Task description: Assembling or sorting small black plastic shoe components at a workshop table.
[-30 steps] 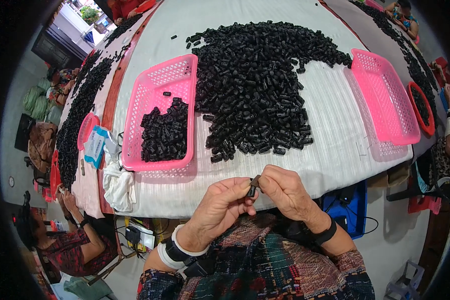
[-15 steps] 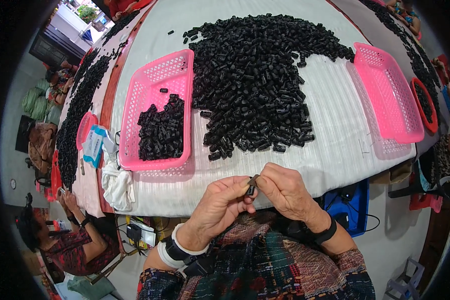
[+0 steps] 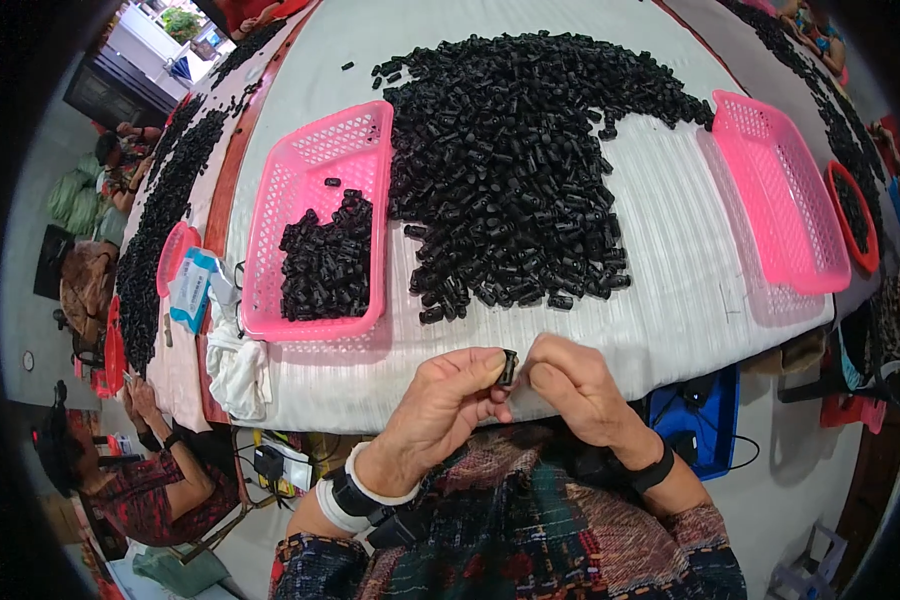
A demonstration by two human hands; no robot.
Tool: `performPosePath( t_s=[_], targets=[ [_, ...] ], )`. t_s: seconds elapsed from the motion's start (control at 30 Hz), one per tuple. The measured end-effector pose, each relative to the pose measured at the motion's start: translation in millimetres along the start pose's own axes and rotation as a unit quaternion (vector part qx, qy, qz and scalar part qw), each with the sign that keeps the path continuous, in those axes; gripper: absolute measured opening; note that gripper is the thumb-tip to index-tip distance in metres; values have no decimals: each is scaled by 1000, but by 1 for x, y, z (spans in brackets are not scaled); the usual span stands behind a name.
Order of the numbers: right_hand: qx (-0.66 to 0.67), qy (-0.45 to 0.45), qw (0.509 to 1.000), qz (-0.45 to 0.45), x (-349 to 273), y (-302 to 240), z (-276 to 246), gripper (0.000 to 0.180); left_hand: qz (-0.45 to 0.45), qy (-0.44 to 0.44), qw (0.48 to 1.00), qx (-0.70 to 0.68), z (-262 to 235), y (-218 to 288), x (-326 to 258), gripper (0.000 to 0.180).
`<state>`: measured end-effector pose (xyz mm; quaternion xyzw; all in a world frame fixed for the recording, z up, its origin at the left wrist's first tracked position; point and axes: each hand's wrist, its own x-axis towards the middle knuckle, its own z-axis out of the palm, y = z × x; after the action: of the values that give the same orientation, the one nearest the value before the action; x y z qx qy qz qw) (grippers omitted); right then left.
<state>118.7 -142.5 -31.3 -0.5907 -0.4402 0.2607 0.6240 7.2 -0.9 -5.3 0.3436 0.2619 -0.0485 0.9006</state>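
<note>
My left hand (image 3: 442, 392) pinches a small black plastic cylinder-shaped part (image 3: 509, 369) upright between thumb and fingertips, just past the table's near edge. Close on its right, apart from the part, is my right hand (image 3: 582, 388), fingers curled in and thumb pressed on them. Whatever it grips is hidden or blurred. Beyond both hands spreads a large heap of similar black parts (image 3: 510, 190) on the white-covered table (image 3: 660, 250). To its left, a pink perforated basket (image 3: 315, 135) holds a smaller pile of black parts (image 3: 325, 265).
A second pink basket (image 3: 775, 215) stands right of the heap. Beside the left basket are a white cloth (image 3: 238, 375) and a blue-white packet (image 3: 192, 290). A blue crate (image 3: 715, 440) sits below the table's edge. Another person (image 3: 150, 480) sits at left.
My right hand has come slightly away from the left. The brownish flat piece seen between my hands is no longer distinct, and the black part shows more fully.
</note>
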Motion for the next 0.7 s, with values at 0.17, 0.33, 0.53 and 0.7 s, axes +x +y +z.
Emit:
performPosePath(
  t_s=[0.17, 0.33, 0.53, 0.7],
  targets=[
    [-10, 36, 999, 11, 8, -10, 6, 30, -12, -21, 1000, 11, -2, -3, -3, 20],
    [59, -24, 996, 70, 7, -28, 1, 17, -29, -55, 998, 28, -2, -4, -5, 20],
    [63, 0, 996, 61, 6, -31, 4, 13, -13, -97, 995, 6, -3, -8, -5, 20],
    [-33, 48, 998, 6, 9, -27, 10, 13, 5, -100, 995, -12, -3, -5, -5, 22]
  ],
)
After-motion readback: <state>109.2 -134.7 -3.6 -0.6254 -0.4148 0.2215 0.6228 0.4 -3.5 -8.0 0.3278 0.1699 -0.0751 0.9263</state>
